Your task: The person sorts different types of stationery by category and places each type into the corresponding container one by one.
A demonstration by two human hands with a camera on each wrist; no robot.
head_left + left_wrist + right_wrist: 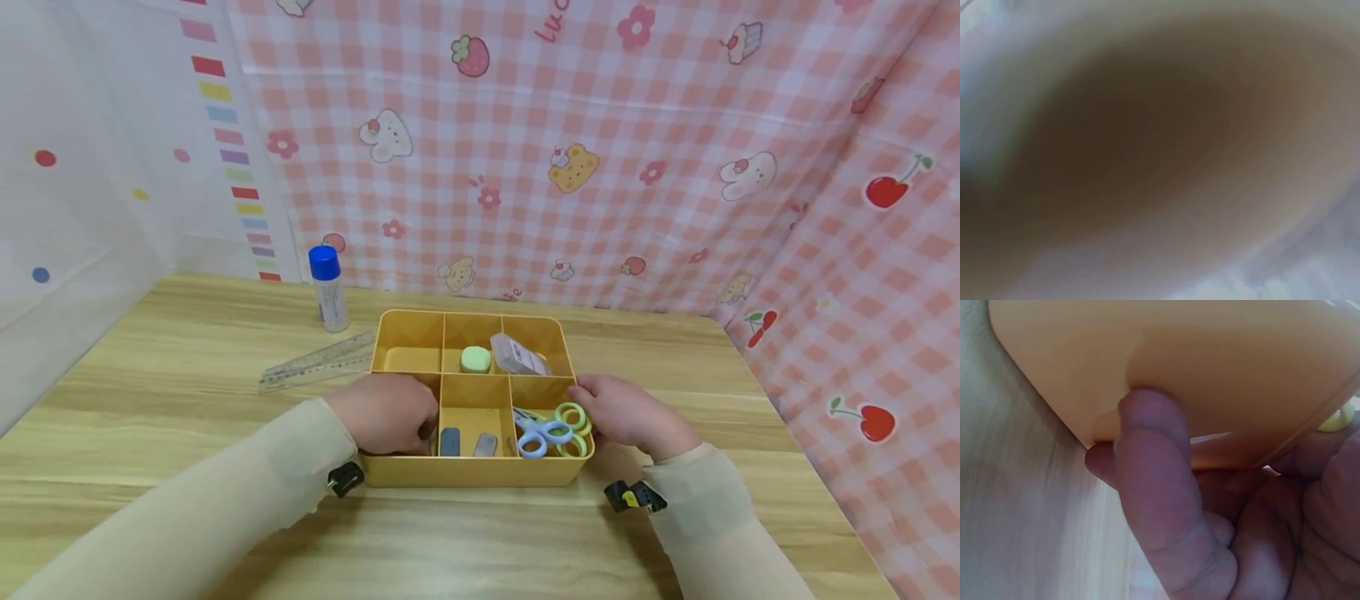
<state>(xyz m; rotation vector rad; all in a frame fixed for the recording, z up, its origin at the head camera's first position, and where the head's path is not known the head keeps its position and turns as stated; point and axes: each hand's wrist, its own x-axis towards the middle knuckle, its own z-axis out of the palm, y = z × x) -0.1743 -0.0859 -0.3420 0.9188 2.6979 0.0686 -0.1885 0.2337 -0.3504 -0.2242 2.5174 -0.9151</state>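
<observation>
A yellow compartment box [472, 472] sits on the wooden table. My left hand [386, 412] reaches into its front left compartment; the fingertips are hidden, and the left wrist view is only a blur. At the box's right side my right hand [626, 412] grips the wall. Its fingers [1157, 481] press the outer face, with the thumb side at the rim. Scissors with blue handles [534, 442] and others with green-yellow handles [572, 415] lie in the front right compartment. Two small grey blocks, one dark [450, 442] and one lighter [486, 445], are in the front middle one.
In the back middle compartment is a pale green rounded piece [476, 359]. A translucent small case [517, 355] leans across the back divider. Clear rulers [315, 363] lie left of the box, and a blue-capped glue stick [328, 292] stands behind them. Checked cloth [510, 167] hangs behind.
</observation>
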